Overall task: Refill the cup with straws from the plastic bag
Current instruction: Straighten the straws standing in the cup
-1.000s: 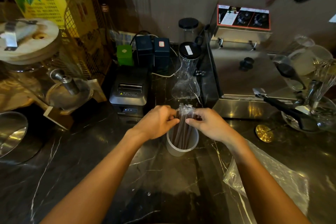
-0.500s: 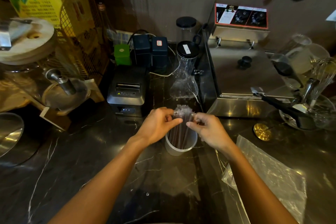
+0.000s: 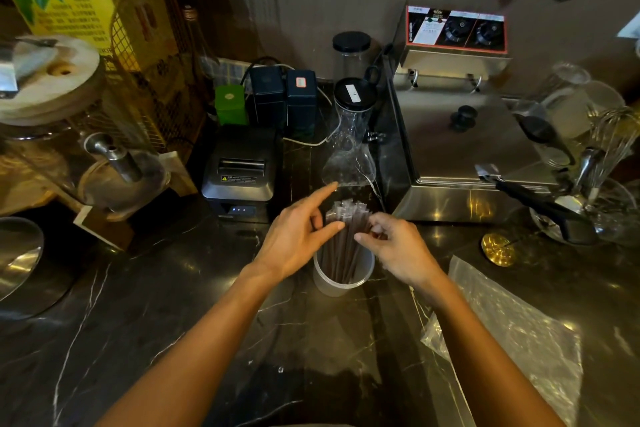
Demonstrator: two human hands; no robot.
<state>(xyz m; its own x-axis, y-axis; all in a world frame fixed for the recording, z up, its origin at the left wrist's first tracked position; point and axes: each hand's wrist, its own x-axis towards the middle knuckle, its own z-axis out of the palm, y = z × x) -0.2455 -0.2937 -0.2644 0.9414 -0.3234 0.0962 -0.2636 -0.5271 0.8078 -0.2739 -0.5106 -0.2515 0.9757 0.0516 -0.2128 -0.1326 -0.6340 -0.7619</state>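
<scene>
A white plastic cup (image 3: 337,282) stands on the dark marble counter, holding a bundle of dark wrapped straws (image 3: 344,236) that stick up above its rim. My left hand (image 3: 298,236) is at the left side of the straws, index finger stretched out and thumb touching the bundle. My right hand (image 3: 394,246) is at the bundle's right side, fingers curled and pinching the straws' upper part. The clear plastic bag (image 3: 512,326) lies flat on the counter to the right, under my right forearm.
A receipt printer (image 3: 240,173) sits behind and left of the cup, a clear carafe (image 3: 349,146) straight behind it, and a steel fryer (image 3: 460,146) back right. A gold disc (image 3: 498,249) and a bowl of utensils (image 3: 588,211) lie right. A drink dispenser (image 3: 62,135) stands left.
My left hand has loosened from the straw tops, its fingers spreading and index finger extending. My right hand has slid a little lower along the bundle. Cup and bag stay put.
</scene>
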